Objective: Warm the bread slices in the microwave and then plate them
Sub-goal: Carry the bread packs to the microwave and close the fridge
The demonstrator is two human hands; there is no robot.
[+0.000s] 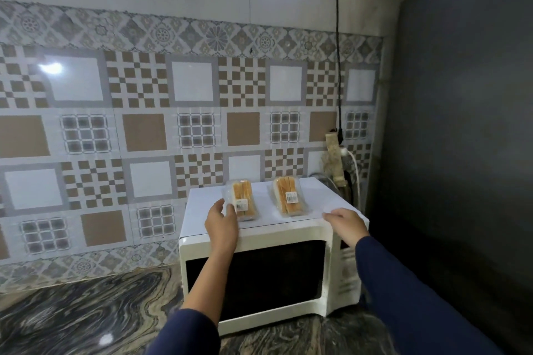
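Atop microwave (288,235) — L hand (221,223) covers corner of bread pack (244,199).

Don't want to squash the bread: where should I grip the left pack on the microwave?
Take the left pack by its two long side walls, from the front, where the left hand reaches. It lies flat, its narrow end facing you, so thumb and fingers likely span it.

We note brown-and-white patterned wall tiles (144,130) bearing a light glare (50,68) at left, a swirled dark stone counter (86,311) below, a dark panel (461,124) at right.
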